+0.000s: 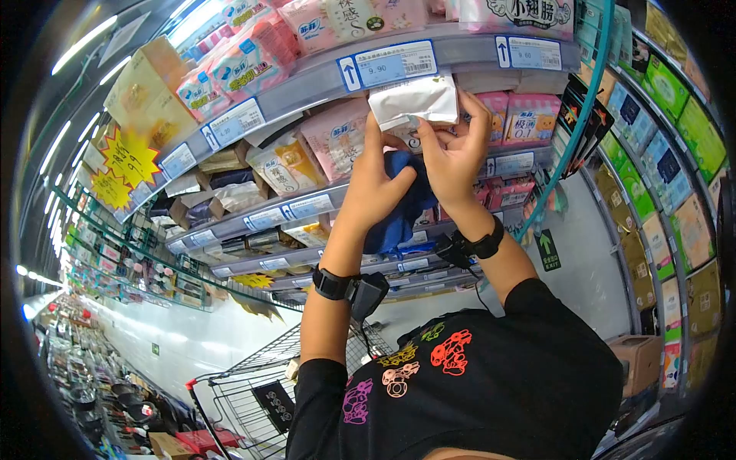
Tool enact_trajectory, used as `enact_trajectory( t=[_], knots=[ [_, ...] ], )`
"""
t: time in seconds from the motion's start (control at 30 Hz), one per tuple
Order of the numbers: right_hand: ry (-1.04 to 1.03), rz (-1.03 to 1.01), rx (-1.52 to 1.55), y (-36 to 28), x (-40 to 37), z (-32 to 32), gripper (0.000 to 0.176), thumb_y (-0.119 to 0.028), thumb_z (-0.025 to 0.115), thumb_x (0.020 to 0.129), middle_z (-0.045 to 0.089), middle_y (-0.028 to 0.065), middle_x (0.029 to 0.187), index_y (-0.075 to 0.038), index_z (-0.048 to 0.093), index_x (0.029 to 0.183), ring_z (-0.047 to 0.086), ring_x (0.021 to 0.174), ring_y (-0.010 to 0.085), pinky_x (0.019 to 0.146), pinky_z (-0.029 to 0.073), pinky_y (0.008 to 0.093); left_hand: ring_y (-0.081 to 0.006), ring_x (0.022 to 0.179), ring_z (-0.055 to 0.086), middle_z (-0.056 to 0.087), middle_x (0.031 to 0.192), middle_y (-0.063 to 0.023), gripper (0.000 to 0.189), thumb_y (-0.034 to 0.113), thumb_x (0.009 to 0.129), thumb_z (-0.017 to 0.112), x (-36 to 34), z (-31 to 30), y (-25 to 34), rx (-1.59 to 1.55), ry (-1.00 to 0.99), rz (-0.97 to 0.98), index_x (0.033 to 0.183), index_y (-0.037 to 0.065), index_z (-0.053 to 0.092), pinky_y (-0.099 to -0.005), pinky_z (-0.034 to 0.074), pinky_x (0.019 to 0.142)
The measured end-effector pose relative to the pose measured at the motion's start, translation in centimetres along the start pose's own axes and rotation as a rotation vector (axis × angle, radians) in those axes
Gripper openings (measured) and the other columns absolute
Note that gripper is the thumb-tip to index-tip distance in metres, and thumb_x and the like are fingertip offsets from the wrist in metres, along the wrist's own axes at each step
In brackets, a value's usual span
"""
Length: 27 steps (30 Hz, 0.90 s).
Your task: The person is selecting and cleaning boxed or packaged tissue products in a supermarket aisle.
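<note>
A small white packet [418,100] is up at the shelf edge, just under a price tag, between my two hands. The fingers of my left hand [377,180] are closed at its left side, and a dark blue cloth [405,201] hangs by that palm and thumb. My right hand [458,153] grips the packet's right side, thumb on its lower edge. Behind the hands, pink packs of sanitary pads [337,138] stand on the shelf. The packet's kind cannot be read from its plain white face.
Pink sanitary pad packs [349,19] line the upper shelf [307,73]. A shopping cart [230,391] stands at lower left. On the right are a teal upright post [575,130] and shelves of green tissue packs [665,88]. Pans [126,395] are displayed at far left.
</note>
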State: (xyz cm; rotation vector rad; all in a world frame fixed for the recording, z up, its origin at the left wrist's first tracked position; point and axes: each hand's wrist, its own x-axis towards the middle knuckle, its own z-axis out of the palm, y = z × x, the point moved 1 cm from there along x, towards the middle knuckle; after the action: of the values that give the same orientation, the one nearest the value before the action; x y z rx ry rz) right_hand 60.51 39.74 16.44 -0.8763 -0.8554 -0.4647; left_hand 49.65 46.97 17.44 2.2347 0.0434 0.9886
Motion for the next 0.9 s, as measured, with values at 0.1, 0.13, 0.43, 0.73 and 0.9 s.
enact_trajectory(
  t=[0.1,0.13,0.43,0.73,0.9],
  knots=[
    [-0.007,0.151,0.065,0.1,0.7,0.4,0.06,-0.002,0.072,0.07,0.042,0.0142,0.117,0.0,0.039,0.121,0.049,0.108,0.0221,0.063,0.055,0.0242,-0.0232,0.091,0.053,0.054,0.094,-0.014,0.087,0.003,0.067,0.057,-0.1,0.4,-0.1,0.033,0.016,-0.014,0.14,0.0,0.01,-0.0319,0.039,0.087],
    [-0.007,0.183,0.054,0.0,1.1,0.6,0.061,-0.002,0.073,0.069,0.044,0.0146,0.114,0.0,0.039,0.12,0.052,0.103,0.0226,0.062,0.053,0.0246,-0.0239,0.092,0.053,0.054,0.094,-0.0146,0.087,0.003,0.067,0.058,-0.3,0.6,-0.6,0.046,0.023,-0.017,0.14,-0.001,0.01,-0.0324,0.039,0.087],
    [-0.012,-0.198,-0.4,1.4,0.9,0.0,0.048,-0.006,0.075,0.065,0.041,0.0111,0.098,-0.004,0.045,0.102,0.043,0.066,0.016,0.057,0.038,0.0261,-0.0319,0.098,0.052,0.052,0.102,-0.0209,0.085,0.007,0.067,0.06,-1.7,1.5,-1.4,0.088,0.012,-0.076,0.137,-0.007,0.016,-0.0357,0.04,0.09],
    [-0.102,-0.245,-0.423,0.6,-0.7,-0.9,0.045,0.0,0.069,0.07,0.038,0.0099,0.104,-0.007,0.052,0.11,0.041,0.058,0.0112,0.053,0.038,0.0252,-0.0289,0.097,0.051,0.051,0.099,-0.0182,0.078,0.006,0.065,0.058,-2.4,1.5,-0.4,0.087,0.107,-0.004,0.136,0.0,0.026,-0.0344,0.038,0.091],
    [-0.167,-0.306,-0.442,0.7,-1.1,-1.6,0.044,0.006,0.063,0.071,0.037,0.011,0.109,-0.007,0.055,0.113,0.049,0.068,0.0121,0.06,0.044,0.0236,-0.029,0.098,0.05,0.05,0.104,-0.0181,0.075,0.005,0.064,0.058,-2.6,1.2,0.0,0.063,0.112,-0.02,0.134,0.003,0.031,-0.0351,0.037,0.093]
  ],
)
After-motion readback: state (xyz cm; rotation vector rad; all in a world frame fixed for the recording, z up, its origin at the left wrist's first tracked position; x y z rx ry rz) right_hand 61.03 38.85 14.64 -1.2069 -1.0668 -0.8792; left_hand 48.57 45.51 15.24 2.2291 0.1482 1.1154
